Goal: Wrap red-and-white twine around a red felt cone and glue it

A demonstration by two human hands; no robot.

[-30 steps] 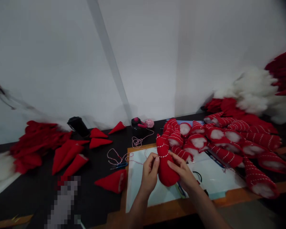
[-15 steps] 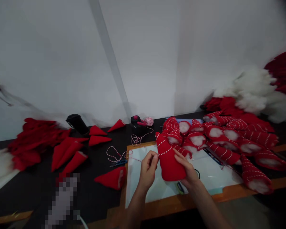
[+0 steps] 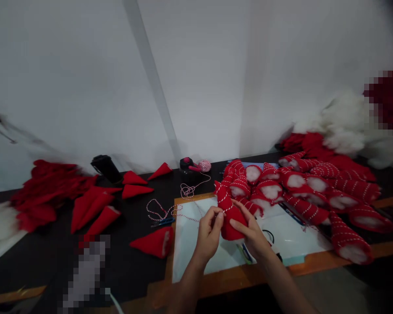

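A stuffed red felt cone (image 3: 233, 225) tilts over a pale sheet, its tip pointing up and left. Red-and-white twine crosses its upper part. My right hand (image 3: 253, 233) grips the cone from the right side, thumb across its front. At the cone's left edge, my left hand (image 3: 211, 229) pinches the twine between thumb and index finger. Loose loops of the twine (image 3: 163, 213) lie on the black table to the left, leading back to a twine ball (image 3: 205, 165). Blue-handled scissors (image 3: 163, 223) rest beside the loops.
Several twine-wrapped red cones (image 3: 314, 212) are heaped at the right. Plain red cones (image 3: 153, 243) and piled red cloth (image 3: 50, 192) lie left. White stuffing (image 3: 343, 120) sits at the back right. A black tumbler (image 3: 106, 168) and a dark bottle (image 3: 187, 168) stand near the wall.
The cone has turned and tilted in my hands, its lower edge now higher. My right thumb has come round onto its front. My left hand has shifted slightly right, still pinching the twine.
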